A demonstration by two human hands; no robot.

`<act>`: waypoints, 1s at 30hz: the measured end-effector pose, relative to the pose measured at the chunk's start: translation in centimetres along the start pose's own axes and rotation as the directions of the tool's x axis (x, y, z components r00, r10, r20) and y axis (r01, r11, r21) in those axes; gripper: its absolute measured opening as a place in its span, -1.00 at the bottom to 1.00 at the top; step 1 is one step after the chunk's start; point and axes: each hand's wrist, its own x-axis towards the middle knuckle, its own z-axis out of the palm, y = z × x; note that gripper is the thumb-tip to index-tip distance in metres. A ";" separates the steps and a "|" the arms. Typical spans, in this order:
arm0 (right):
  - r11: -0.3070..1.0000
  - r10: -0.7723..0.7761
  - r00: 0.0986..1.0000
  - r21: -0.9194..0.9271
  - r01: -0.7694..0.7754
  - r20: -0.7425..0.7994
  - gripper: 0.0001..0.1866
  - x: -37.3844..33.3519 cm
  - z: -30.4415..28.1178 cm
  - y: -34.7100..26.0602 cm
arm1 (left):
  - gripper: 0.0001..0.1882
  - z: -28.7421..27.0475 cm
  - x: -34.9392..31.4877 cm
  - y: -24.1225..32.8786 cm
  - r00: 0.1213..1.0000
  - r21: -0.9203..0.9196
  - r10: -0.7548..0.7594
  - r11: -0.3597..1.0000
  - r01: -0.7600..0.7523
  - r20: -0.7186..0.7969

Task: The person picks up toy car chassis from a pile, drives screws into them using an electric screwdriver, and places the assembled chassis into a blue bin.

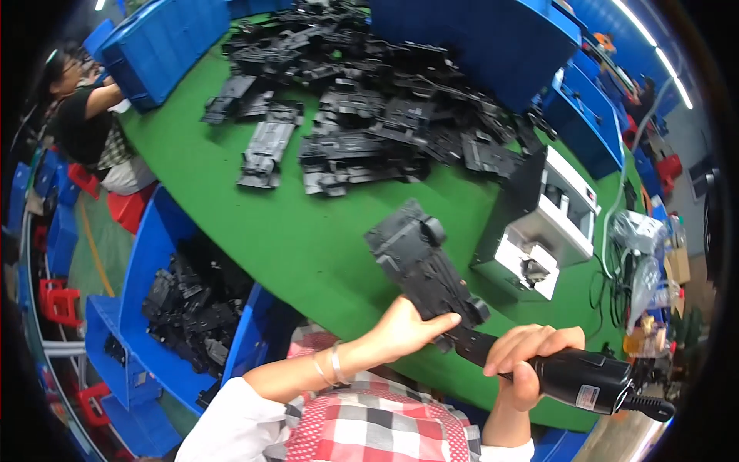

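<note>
My left hand (404, 331) grips a black plastic toy car chassis (419, 258) near its lower end, the thumb lying across it. The chassis is tilted above the green table, its far end pointing up and left. In my right hand (531, 358) is a black electric screwdriver (581, 379), fingers wrapped round its front part and the cord leaving its back end at the right. The screwdriver's front meets the lower end of the chassis; its tip is hidden by my fingers and the chassis.
Many similar black chassis (362, 146) lie heaped on the green table (323, 246). A metal screw feeder (531, 231) stands at the right. Blue bins (462, 46) line the back; a blue bin (138, 269) at the left holds black parts. A co-worker (81, 115) sits far left.
</note>
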 end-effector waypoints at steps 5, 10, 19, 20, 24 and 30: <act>0.995 -0.089 0.996 -0.048 0.090 0.022 -0.68 -0.5 -0.3 -0.3 | -0.71 -0.3 -0.1 1.2 0.986 0.198 -0.166 0.967 0.163 0.000; 0.993 -0.100 0.993 -0.055 0.103 0.060 -0.67 -0.5 0.8 -0.1 | -0.75 -0.6 -0.4 1.2 0.996 0.202 -0.084 0.976 0.087 -0.025; 0.841 0.457 0.848 -0.179 -0.510 -0.269 -0.64 0.0 -2.0 -2.3 | -0.67 2.1 -2.4 -5.2 0.916 0.558 0.247 0.732 -0.391 0.317; 0.750 0.601 0.759 -0.150 -0.644 -0.250 -0.58 -0.8 -3.5 -2.0 | -0.64 3.2 -3.4 -2.3 0.917 0.374 0.100 0.892 -0.255 0.387; 0.712 0.654 0.702 -0.083 -0.697 -0.283 -0.49 -5.8 -8.7 -4.7 | -0.60 1.4 -2.9 2.4 0.725 0.420 0.017 0.807 -0.416 0.688; 0.189 0.341 0.533 -0.499 -0.846 -0.774 -0.62 -10.2 -13.8 -14.8 | -0.74 -17.6 5.9 15.4 0.390 1.000 0.921 -0.003 0.008 0.000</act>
